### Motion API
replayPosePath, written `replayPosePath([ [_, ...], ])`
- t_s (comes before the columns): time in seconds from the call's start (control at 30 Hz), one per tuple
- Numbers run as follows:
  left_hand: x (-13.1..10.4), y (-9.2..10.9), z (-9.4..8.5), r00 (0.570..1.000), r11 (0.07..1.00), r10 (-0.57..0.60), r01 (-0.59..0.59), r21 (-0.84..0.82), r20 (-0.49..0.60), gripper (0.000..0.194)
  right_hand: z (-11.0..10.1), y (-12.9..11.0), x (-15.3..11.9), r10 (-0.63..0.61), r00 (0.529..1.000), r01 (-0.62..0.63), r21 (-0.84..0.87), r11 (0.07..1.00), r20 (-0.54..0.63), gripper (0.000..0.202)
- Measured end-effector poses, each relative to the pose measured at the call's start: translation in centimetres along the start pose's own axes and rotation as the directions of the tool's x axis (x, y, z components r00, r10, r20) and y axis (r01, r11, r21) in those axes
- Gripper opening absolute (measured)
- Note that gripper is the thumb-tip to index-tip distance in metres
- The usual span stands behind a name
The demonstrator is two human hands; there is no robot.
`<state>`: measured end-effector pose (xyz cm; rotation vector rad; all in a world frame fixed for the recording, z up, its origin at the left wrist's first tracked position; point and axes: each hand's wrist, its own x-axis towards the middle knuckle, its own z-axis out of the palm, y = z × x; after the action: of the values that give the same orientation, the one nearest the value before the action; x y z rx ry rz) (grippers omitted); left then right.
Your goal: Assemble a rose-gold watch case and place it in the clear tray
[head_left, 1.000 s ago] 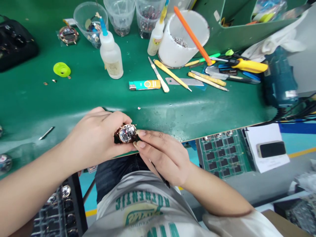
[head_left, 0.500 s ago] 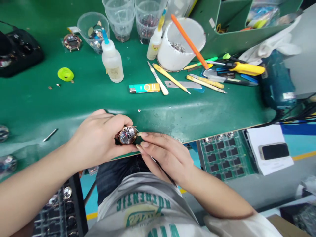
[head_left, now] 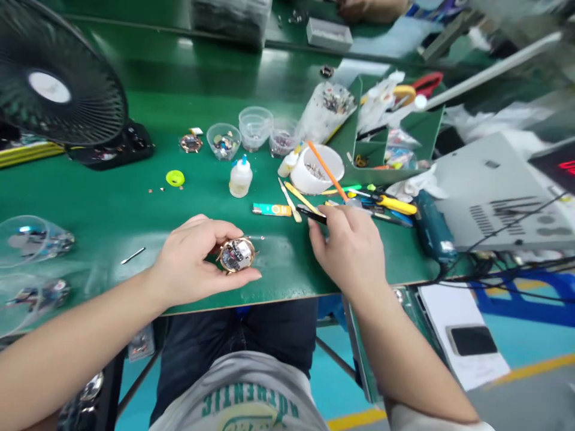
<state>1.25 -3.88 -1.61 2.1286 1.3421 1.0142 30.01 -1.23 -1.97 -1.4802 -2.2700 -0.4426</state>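
Note:
My left hand (head_left: pixel 191 257) is closed around the rim of a round, rose-gold watch case (head_left: pixel 237 255). The case is open toward me, showing a circuit board and a silvery block inside. My right hand (head_left: pixel 353 245) is away from the watch, over the hand tools at the right. Between its thumb and fingers is a slim black tool, apparently tweezers (head_left: pixel 313 214), pointing left; part of it is hidden by the hand. Just left of these tweezers lie a lighter (head_left: pixel 272 209) and a pale-handled blade (head_left: pixel 290 200).
A white pot (head_left: pixel 317 170) with an orange stick stands behind the tools, near a glue bottle (head_left: pixel 241 178). Plastic cups (head_left: pixel 223 142) of parts are farther back. A fan (head_left: pixel 54 84) is at left; a yellow screwdriver (head_left: pixel 395 203) lies right.
My right hand has left the watch and moved up and right to the tools, with the black tweezers now showing. My left hand still holds the watch. The view has tilted up.

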Motion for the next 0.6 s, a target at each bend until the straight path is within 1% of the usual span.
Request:
replayPosePath([
  [0.03, 0.1, 0.0, 0.0, 0.999, 1.000, 0.001, -0.002, -0.010, -0.032, 0.039, -0.1, -0.2, 0.3, -0.035, 0.997, 0.038, 0.053, 0.998, -0.065, 0.018],
  [0.07, 0.1, 0.0, -0.1, 0.998, 1.000, 0.003, -0.004, -0.021, -0.065, 0.040, -0.3, -0.8, 0.7, -0.053, 0.994, 0.069, 0.170, 0.983, -0.099, 0.021],
  [0.1, 0.2, -0.1, -0.1, 0.995, 0.999, 0.006, -0.009, -0.033, -0.101, 0.042, -0.6, -1.5, 1.2, -0.059, 0.994, 0.086, 0.343, 0.935, -0.088, 0.024],
  [0.13, 0.3, -0.1, -0.1, 0.990, 0.999, 0.013, -0.019, -0.043, -0.139, 0.043, -0.9, -2.4, 1.8, -0.068, 0.998, 0.063, 0.544, 0.837, -0.011, 0.029],
  [0.17, 0.4, -0.2, -0.2, 0.983, 0.998, 0.027, -0.036, -0.050, -0.181, 0.044, -1.2, -3.3, 2.6, -0.107, 0.990, 0.003, 0.726, 0.687, 0.097, 0.034],
  [0.2, 0.5, -0.3, -0.2, 0.975, 0.997, 0.043, -0.056, -0.052, -0.219, 0.044, -1.3, -4.2, 3.5, -0.181, 0.961, -0.087, 0.855, 0.511, 0.207, 0.041],
  [0.23, 0.6, -0.5, -0.3, 0.966, 0.996, 0.060, -0.075, -0.051, -0.251, 0.043, -1.2, -5.0, 4.5, -0.276, 0.918, -0.187, 0.923, 0.336, 0.286, 0.045],
  [0.27, 0.7, -0.6, -0.4, 0.959, 0.995, 0.070, -0.086, -0.048, -0.274, 0.042, -0.8, -5.7, 5.6, -0.369, 0.871, -0.273, 0.945, 0.182, 0.323, 0.047],
  [0.3, 0.8, -0.7, -0.4, 0.956, 0.996, 0.064, -0.082, -0.048, -0.287, 0.041, -0.3, -6.3, 6.6, -0.447, 0.829, -0.346, 0.936, 0.063, 0.337, 0.044],
  [0.33, 0.8, -0.8, -0.5, 0.954, 0.997, 0.039, -0.058, -0.056, -0.299, 0.041, 0.3, -6.7, 7.5, -0.495, 0.801, -0.400, 0.916, -0.021, 0.338, 0.040],
  [0.37, 0.9, -0.9, -0.5, 0.953, 0.997, -0.008, -0.017, -0.078, -0.302, 0.044, 1.0, -7.0, 8.2, -0.514, 0.790, -0.431, 0.899, -0.079, 0.334, 0.035],
  [0.4, 0.9, -0.9, -0.5, 0.951, 0.992, -0.069, 0.034, -0.119, -0.301, 0.049, 1.8, -7.3, 8.6, -0.503, 0.800, -0.437, 0.892, -0.115, 0.328, 0.033],
  [0.47, 1.0, -0.8, -0.5, 0.943, 0.961, -0.197, 0.131, -0.243, -0.270, 0.060, 3.0, -7.5, 8.6, -0.415, 0.856, -0.393, 0.909, -0.136, 0.308, 0.034],
  [0.5, 1.1, -0.7, -0.4, 0.938, 0.933, -0.249, 0.166, -0.319, -0.241, 0.060, 3.4, -7.6, 8.2, -0.360, 0.887, -0.353, 0.927, -0.128, 0.288, 0.035],
  [0.53, 1.1, -0.5, -0.3, 0.934, 0.897, -0.293, 0.194, -0.398, -0.205, 0.057, 3.6, -7.6, 7.7, -0.311, 0.913, -0.312, 0.943, -0.113, 0.265, 0.036],
  [0.6, 1.2, -0.1, -0.2, 0.925, 0.799, -0.366, 0.256, -0.544, -0.101, 0.041, 3.7, -7.6, 6.5, -0.260, 0.940, -0.251, 0.964, -0.089, 0.220, 0.035],
])
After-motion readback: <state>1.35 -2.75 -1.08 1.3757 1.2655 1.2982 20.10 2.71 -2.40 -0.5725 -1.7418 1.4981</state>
